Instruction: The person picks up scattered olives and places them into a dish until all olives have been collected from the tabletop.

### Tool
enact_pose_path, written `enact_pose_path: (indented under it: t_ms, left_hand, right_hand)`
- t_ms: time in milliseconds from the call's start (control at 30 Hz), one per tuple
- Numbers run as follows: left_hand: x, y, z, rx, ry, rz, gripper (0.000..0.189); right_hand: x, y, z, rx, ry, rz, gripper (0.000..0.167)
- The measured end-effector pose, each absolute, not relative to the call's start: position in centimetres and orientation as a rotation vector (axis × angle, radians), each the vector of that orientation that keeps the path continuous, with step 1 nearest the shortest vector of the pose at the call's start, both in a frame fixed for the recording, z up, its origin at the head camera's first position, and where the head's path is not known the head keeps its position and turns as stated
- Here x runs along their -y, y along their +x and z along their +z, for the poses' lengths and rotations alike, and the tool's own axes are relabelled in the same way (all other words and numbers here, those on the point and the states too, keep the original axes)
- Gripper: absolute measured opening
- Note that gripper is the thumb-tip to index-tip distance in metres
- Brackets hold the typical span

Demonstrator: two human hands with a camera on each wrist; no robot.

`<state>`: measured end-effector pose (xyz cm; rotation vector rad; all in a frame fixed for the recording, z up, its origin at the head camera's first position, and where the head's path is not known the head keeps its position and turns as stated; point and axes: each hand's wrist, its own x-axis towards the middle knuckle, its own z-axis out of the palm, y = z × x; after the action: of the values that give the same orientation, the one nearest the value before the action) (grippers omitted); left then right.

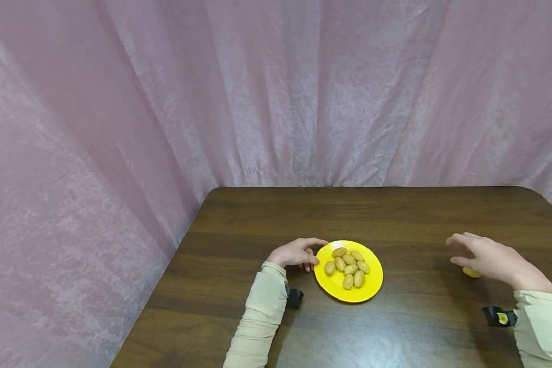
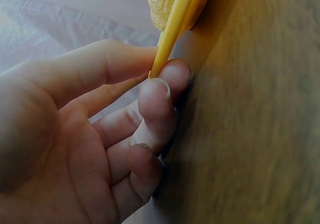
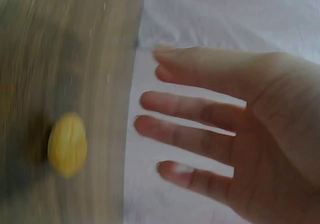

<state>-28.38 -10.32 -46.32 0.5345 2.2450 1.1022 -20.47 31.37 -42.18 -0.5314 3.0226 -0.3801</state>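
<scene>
My left hand pinches the near-left rim of a round yellow plate; in the left wrist view, the plate's edge sits between thumb and fingers. Several tan, wrinkled, oval walnuts lie in the plate, grouped around its middle. Off to the right, my right hand is held over the table with its fingers spread and nothing in them. Below it lies a single yellowish walnut, partly covered by the hand in the head view. The right wrist view shows this walnut on the wood, apart from the fingertips.
Both the plate and the lone walnut are on a dark brown wooden table with rounded far corners. A pink curtain hangs behind it and along the left side. Each wrist wears a small black camera, such as the left one.
</scene>
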Motion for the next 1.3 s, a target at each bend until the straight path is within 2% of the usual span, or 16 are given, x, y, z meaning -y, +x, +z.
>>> enact_pose_path:
  t_ms: [133,233,467,567,800,1300]
  left_hand:
    - [10.3,-28.4,-46.6,-2.239,0.538,1.105,0.055]
    - [10.3,-28.4,-46.5,-2.243,0.533,1.104,0.055]
    - [9.9,-28.4,-45.9,-2.234,0.550,1.102,0.055]
    - [9.9,-28.5,-45.7,-2.228,0.550,1.096,0.055]
    - [10.1,-28.7,-45.6,-2.219,0.543,1.107,0.054]
    - [10.7,-28.6,-46.2,-2.204,0.520,1.126,0.053]
  right_hand:
    - [-33.5,-20.3,-42.8,-2.923,-0.418,-0.379,0.045]
    - [-34.3,-20.2,-43.6,-2.857,-0.367,-0.394,0.047]
    - [-34.4,-19.9,-44.8,-2.916,-0.369,-0.378,0.022]
    - [-33.8,-19.8,-44.7,-2.942,-0.398,-0.375,0.017]
    - [-29.8,-20.5,-43.7,-2.951,-0.477,-0.430,0.012]
    - [-17.9,-22.6,-41.7,-2.968,-0.672,-0.461,0.014]
